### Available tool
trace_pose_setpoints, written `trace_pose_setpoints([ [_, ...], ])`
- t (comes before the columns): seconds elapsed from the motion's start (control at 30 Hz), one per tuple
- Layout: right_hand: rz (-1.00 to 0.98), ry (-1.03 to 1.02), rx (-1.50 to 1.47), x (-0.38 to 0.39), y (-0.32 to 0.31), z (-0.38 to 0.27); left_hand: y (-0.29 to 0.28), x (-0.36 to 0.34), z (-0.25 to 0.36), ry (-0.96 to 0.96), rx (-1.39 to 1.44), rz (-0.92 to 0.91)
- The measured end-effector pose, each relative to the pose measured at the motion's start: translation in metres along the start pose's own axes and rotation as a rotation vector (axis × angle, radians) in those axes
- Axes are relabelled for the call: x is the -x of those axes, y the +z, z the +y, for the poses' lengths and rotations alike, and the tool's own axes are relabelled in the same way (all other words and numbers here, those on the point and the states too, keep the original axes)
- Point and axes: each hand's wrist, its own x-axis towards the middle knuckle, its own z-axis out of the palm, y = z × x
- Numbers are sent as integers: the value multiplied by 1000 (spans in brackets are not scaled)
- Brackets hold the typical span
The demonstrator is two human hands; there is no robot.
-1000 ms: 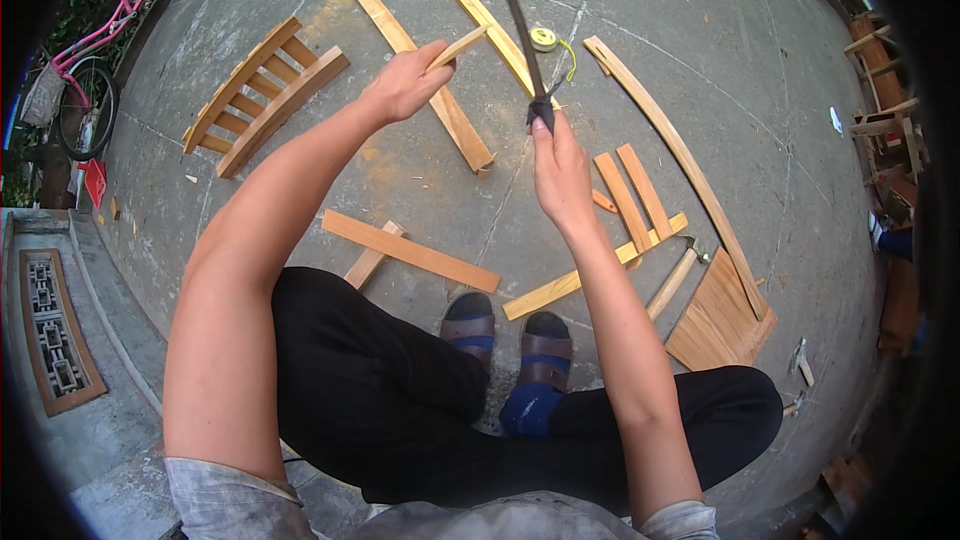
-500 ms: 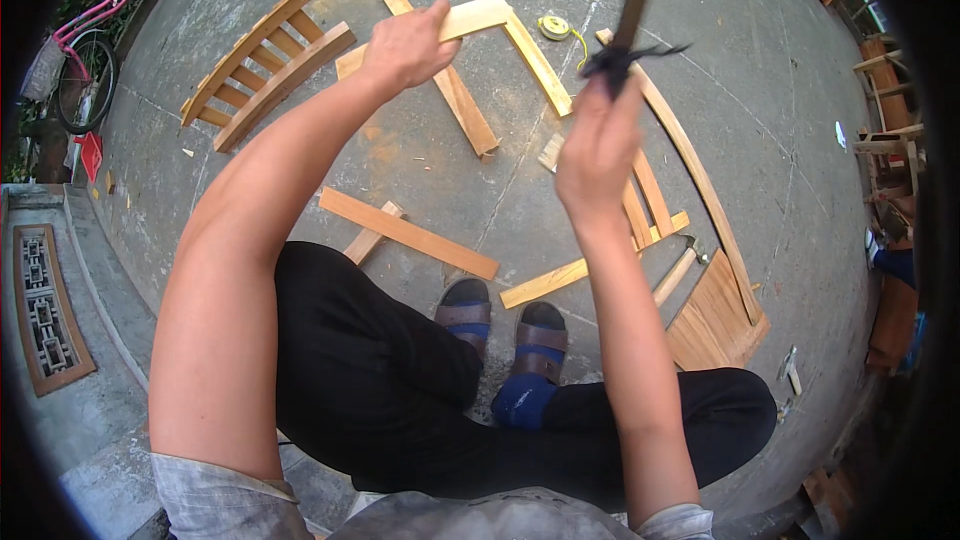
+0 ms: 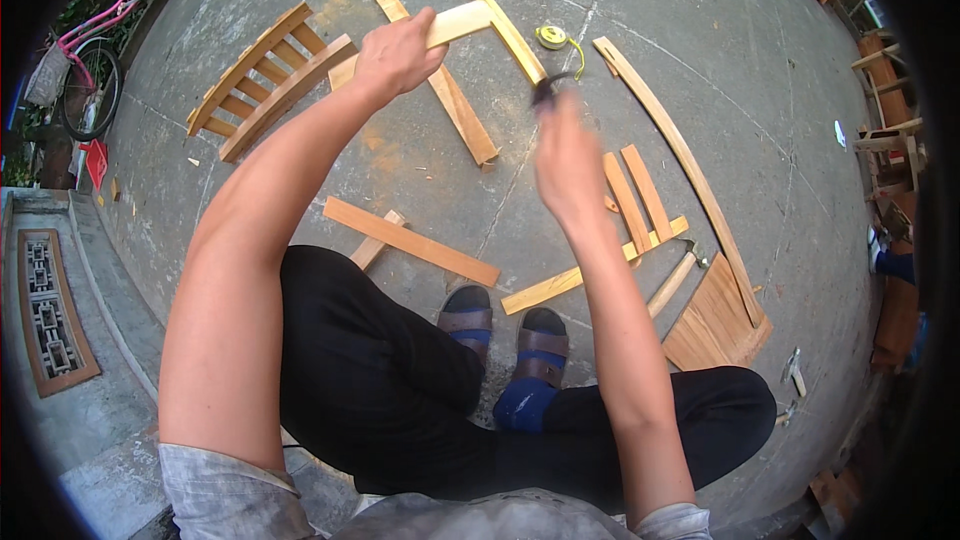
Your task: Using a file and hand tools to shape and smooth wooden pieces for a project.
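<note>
My left hand (image 3: 398,55) is closed around a pale wooden strip (image 3: 462,23), whose right end meets a longer yellowish strip (image 3: 490,12) in the picture. My right hand (image 3: 570,170), smeared by motion, is closed on a long dark tool (image 3: 545,92) with black strands around it. Just a dark part of that tool shows past my fist, over the lower end of the longer strip; its kind is unclear. Beneath my left hand's strip, a wooden board (image 3: 460,115) lies on the concrete.
A slatted wooden frame (image 3: 250,85) lies at the left. A tape measure (image 3: 551,37), a long curved rail (image 3: 680,155), a hammer (image 3: 672,282) and a wooden panel (image 3: 715,315) lie ahead and to the right. Near my feet is a crossed board (image 3: 415,242). A pink bicycle (image 3: 95,15) stands far left.
My right hand has moved down and a little left; the dark tool no longer reaches up out of the picture. My left hand has shifted slightly left, still gripping the strip.
</note>
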Motion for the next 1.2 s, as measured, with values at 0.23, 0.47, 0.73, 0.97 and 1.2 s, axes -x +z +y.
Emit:
trace_pose_setpoints([
  [0.23,42,-8,-129,-10,1,-25,11,2,-11,-64,10,-38],
  [0.47,-41,-40,38,3,44,65,29,-4,0,-18,38,-67],
  [0.73,-32,191,-82,-14,9,10,32,-6,-16,-13,1,-79],
  [0.97,155,-96,-110,-2,37,44,36,-1,-11,65,106,-202],
  [1.2,10,47,-175,-9,18,14,32,2,-18,97,242,-215],
])
